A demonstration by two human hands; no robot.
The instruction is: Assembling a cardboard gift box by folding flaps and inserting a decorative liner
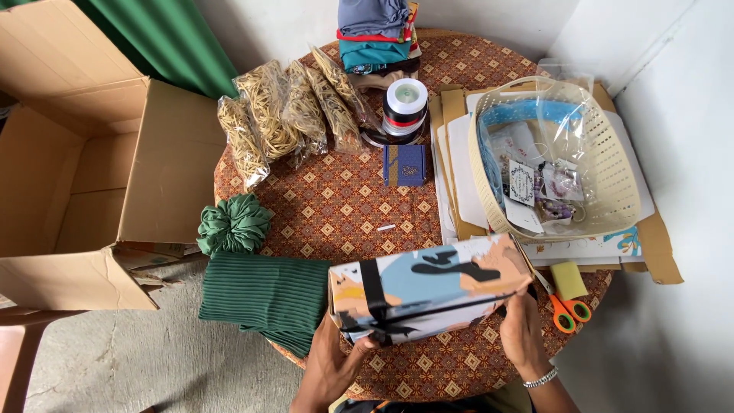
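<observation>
I hold a patterned gift box (432,283) in blue, peach and black, tilted above the near edge of the round table (344,206). A black ribbon runs around the box and crosses near its lower left corner. My left hand (336,359) grips the box's lower left end, thumb near the ribbon knot. My right hand (524,333), a bracelet on its wrist, holds the lower right edge. A folded green ribbed cloth (264,294) and a green scrunchie (233,224) lie just left of the box.
An open cardboard box (84,176) stands at the left. Bags of straw-like filler (294,111), ribbon spools (405,107), a small dark blue box (405,165), folded clothes (375,34), a cream basket (554,157) on flat cardboard, orange scissors (569,310) and a yellow sponge (568,279) share the table.
</observation>
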